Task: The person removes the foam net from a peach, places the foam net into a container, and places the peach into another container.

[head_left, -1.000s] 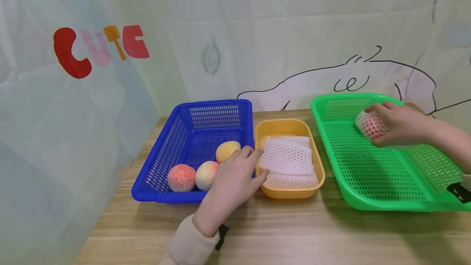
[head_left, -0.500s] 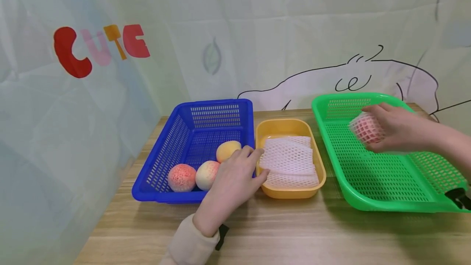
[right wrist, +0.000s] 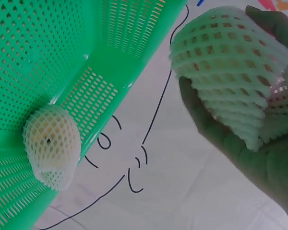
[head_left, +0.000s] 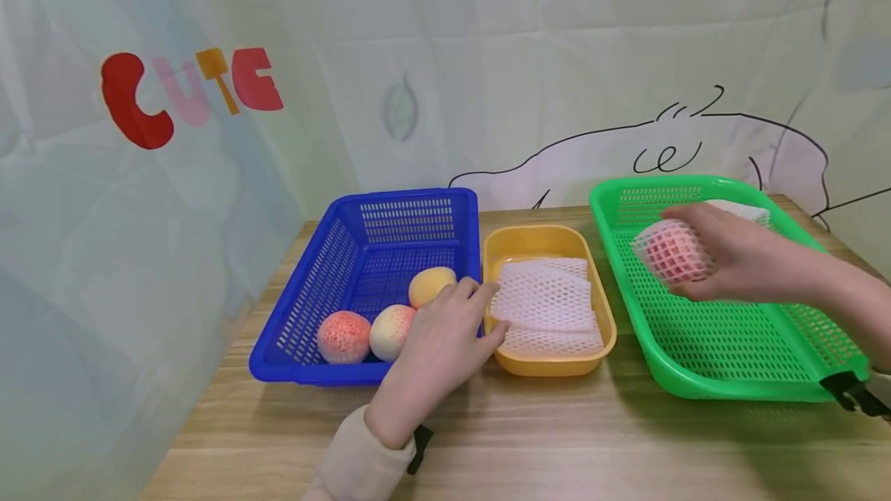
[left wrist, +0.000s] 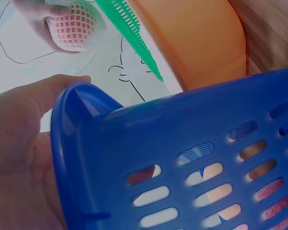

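Note:
My right hand (head_left: 724, 253) grips a peach (head_left: 672, 252) wrapped in a white foam net sleeve (right wrist: 221, 62), over the green basket (head_left: 731, 389). In that basket's back right part lies another net-wrapped fruit (right wrist: 53, 148), partly behind my hand in the head view. My left hand (head_left: 445, 339) rests at the front right corner of the blue basket (head_left: 292, 371), fingers loosely bent, thumb and index finger apart. Beside it in the blue basket are a red-speckled peach (head_left: 344, 336), a pale pink one (head_left: 391, 331) and a yellow one (head_left: 430, 287).
Between the baskets stands an orange-yellow tray (head_left: 546, 366) with several flat white foam nets (head_left: 543, 300) in it. All stand on a wooden table (head_left: 557, 439). A printed cloth (head_left: 529, 60) hangs close behind and along the left side.
My right hand has moved left and toward me with the wrapped peach, bringing the other netted fruit into view behind it. My left hand has stayed in place.

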`<move>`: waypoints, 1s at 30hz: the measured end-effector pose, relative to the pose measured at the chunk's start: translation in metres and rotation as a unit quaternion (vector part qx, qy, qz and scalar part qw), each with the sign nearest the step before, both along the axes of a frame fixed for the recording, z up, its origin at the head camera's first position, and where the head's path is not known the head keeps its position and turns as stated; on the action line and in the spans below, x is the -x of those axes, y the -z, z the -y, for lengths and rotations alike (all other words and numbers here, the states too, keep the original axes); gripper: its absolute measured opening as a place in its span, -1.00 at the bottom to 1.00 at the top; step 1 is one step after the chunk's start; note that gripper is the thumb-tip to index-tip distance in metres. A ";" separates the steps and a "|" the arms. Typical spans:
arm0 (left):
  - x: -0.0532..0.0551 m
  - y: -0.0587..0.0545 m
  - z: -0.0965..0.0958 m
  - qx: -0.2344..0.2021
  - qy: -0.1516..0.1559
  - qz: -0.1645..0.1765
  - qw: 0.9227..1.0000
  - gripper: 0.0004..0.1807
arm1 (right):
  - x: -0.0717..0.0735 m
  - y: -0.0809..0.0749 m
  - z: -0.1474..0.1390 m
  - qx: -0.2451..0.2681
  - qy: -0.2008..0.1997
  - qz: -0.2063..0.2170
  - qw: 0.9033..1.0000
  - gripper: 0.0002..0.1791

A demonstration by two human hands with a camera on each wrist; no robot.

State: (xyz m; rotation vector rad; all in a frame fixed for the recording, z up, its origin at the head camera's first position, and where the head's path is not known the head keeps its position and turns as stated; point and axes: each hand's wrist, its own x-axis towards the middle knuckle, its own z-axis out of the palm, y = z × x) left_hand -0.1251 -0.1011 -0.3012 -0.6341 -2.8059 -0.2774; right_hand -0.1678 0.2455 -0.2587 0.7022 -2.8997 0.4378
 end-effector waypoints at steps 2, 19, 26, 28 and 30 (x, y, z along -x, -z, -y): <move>0.000 0.000 0.000 0.000 0.001 -0.002 1.000 -0.49 | -0.002 0.001 0.002 0.008 -0.015 -0.005 1.000 -0.01; -0.001 0.000 0.001 0.003 0.004 -0.002 1.000 -0.49 | -0.021 -0.001 0.016 0.017 -0.044 -0.022 0.999 -0.05; -0.001 0.000 0.000 0.004 0.006 -0.004 1.000 -0.50 | -0.031 -0.004 0.026 0.018 -0.056 0.002 0.998 -0.05; -0.001 0.000 0.000 0.004 0.007 -0.006 1.000 -0.50 | -0.033 -0.004 0.029 0.019 -0.061 0.006 0.998 -0.03; -0.001 0.000 0.000 0.003 0.008 -0.007 1.000 -0.51 | -0.034 -0.003 0.031 0.021 -0.068 0.004 0.997 0.00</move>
